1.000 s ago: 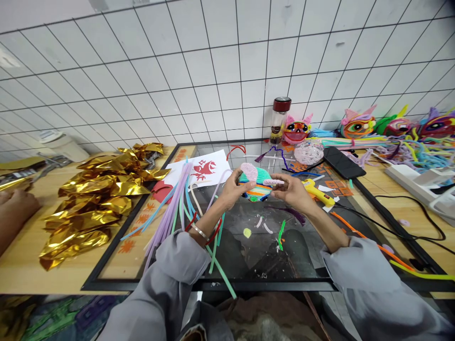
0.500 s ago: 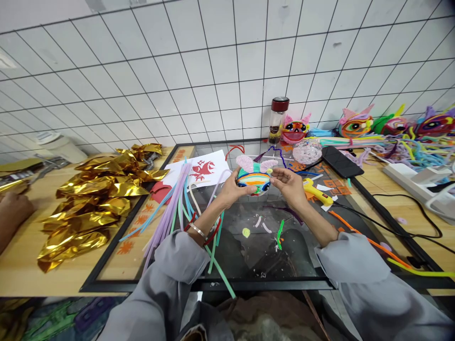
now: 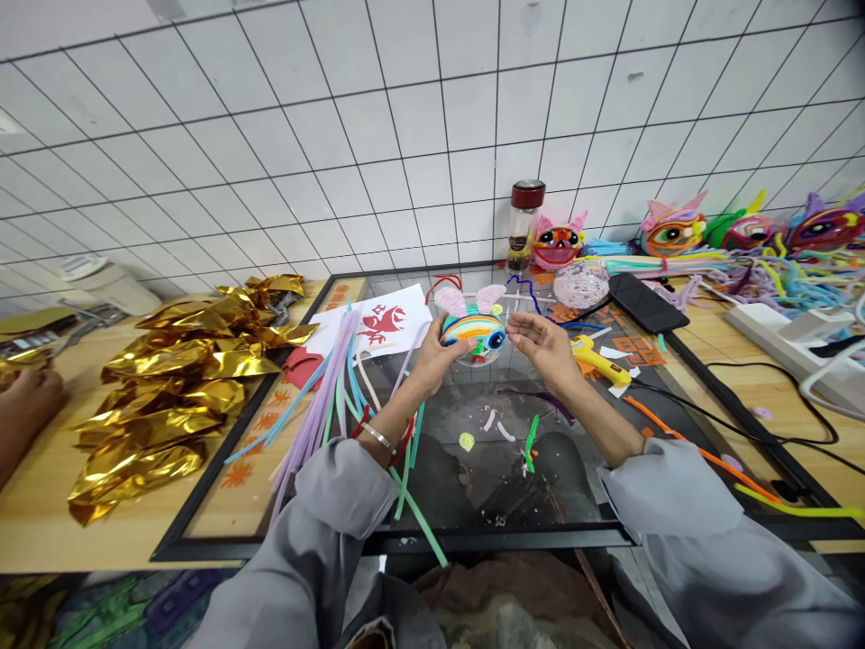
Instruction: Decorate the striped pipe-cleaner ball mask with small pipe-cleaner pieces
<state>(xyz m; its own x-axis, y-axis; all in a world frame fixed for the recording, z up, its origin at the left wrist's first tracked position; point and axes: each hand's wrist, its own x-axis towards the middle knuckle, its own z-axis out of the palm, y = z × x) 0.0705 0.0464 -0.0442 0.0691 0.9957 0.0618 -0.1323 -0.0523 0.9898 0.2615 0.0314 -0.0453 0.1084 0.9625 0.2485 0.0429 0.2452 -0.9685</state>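
My left hand (image 3: 438, 354) grips a small round animal head (image 3: 474, 334) made of pipe cleaners, its thumb across the front. The head has pink fuzzy ears, striped orange, white and green bands, and a blue eye facing me. A small yellow piece sits beside the right ear. Just to the right, my right hand (image 3: 542, 345) is held apart from the head, its fingers stretched and loosely together; nothing shows in them. Beyond that hand a yellow glue gun (image 3: 600, 362) lies on the glass-topped mat (image 3: 466, 505).
Pipe cleaners (image 3: 324, 397) and a white sheet with a red paper-cut (image 3: 405, 315) lie left. Gold foil (image 3: 168, 397) spreads near another person's hand (image 3: 31, 397). Behind stand a bottle (image 3: 524, 225) and finished heads (image 3: 558, 245). A phone (image 3: 649, 303) and power strip (image 3: 797, 351) are right.
My right hand has come off the head, leaving a gap between them. My left hand has shifted the head slightly left and turned it, so the blue eye faces me more.
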